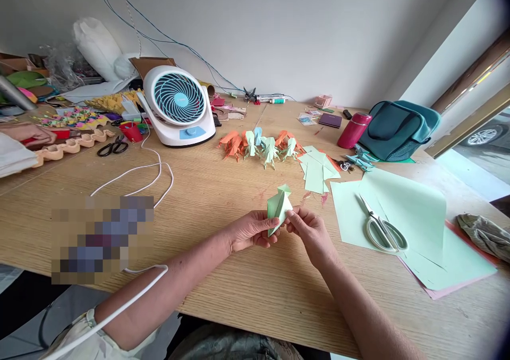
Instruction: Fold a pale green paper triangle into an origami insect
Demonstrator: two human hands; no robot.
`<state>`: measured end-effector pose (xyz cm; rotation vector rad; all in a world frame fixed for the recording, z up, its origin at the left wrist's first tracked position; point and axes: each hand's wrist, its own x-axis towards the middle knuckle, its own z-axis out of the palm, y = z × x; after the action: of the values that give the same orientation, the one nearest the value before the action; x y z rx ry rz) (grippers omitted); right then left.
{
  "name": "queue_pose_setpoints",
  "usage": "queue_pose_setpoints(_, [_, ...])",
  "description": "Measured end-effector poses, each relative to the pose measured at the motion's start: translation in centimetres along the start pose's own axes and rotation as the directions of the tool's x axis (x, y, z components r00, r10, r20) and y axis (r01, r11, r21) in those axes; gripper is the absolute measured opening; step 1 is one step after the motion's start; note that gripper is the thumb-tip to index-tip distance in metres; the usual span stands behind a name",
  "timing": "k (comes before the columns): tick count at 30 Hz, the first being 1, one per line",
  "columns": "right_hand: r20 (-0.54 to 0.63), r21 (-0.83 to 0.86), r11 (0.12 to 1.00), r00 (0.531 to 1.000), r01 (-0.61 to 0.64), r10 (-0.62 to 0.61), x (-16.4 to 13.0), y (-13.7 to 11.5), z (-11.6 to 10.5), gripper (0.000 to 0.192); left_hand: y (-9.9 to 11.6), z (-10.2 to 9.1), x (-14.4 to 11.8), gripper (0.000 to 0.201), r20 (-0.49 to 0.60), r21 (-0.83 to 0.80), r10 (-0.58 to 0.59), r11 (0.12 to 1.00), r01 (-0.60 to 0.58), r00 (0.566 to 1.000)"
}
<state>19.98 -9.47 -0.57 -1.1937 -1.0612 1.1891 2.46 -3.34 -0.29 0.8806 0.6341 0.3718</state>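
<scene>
A piece of folded light green paper [278, 207] is held up between both hands over the front middle of the table. My left hand [255, 229] pinches its lower left side, thumb in front. My right hand [308, 227] grips its right edge between thumb and fingers. Beyond them stands a row of folded paper figures, some orange [232, 145] and some pale green [269, 150]. Cut green paper strips [316, 169] lie just behind my right hand. To the right, white-handled scissors [382, 229] rest on large green paper sheets [422, 211].
A white fan [179, 105] stands at the back left, its white cable [159, 160] looping over the table [207, 184]. Black scissors [113, 146] and a red cup [131, 131] lie left. Another person's hand [37, 134] is at far left. A pink bottle [354, 130] and teal bag [398, 130] stand back right.
</scene>
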Motion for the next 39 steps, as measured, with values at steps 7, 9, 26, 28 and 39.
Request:
queue_pose_setpoints(7, [-0.002, 0.039, 0.999, 1.0, -0.027, 0.027, -0.01, -0.32, 0.2, 0.034, 0.14, 0.47, -0.09, 0.051, -0.073, 0.147, 0.085, 0.986, -0.074, 0.994])
queue_pose_setpoints(9, [-0.011, 0.037, 0.999, 1.0, -0.025, 0.026, 0.0, -0.39, 0.18, 0.034, 0.2, 0.54, -0.07, 0.051, -0.081, 0.188, 0.113, 0.977, -0.097, 0.99])
queue_pose_setpoints(26, [-0.086, 0.007, 0.999, 0.996, 0.035, -0.035, 0.1, -0.67, 0.81, 0.039, 0.12, 0.75, 0.08, 0.051, -0.09, 0.193, 0.174, 0.969, -0.154, 0.981])
queue_pose_setpoints(28, [-0.055, -0.014, 1.0, 0.998, 0.011, -0.012, 0.09, -0.52, 0.84, 0.04, 0.14, 0.85, 0.07, 0.051, -0.092, 0.187, 0.186, 0.968, -0.166, 0.978])
queue_pose_setpoints(39, [-0.053, -0.083, 0.996, 0.998, 0.027, -0.031, 0.2, -0.11, 0.64, 0.041, 0.0, 0.84, 0.16, 0.052, -0.14, 0.165, 0.138, 0.98, -0.114, 0.98])
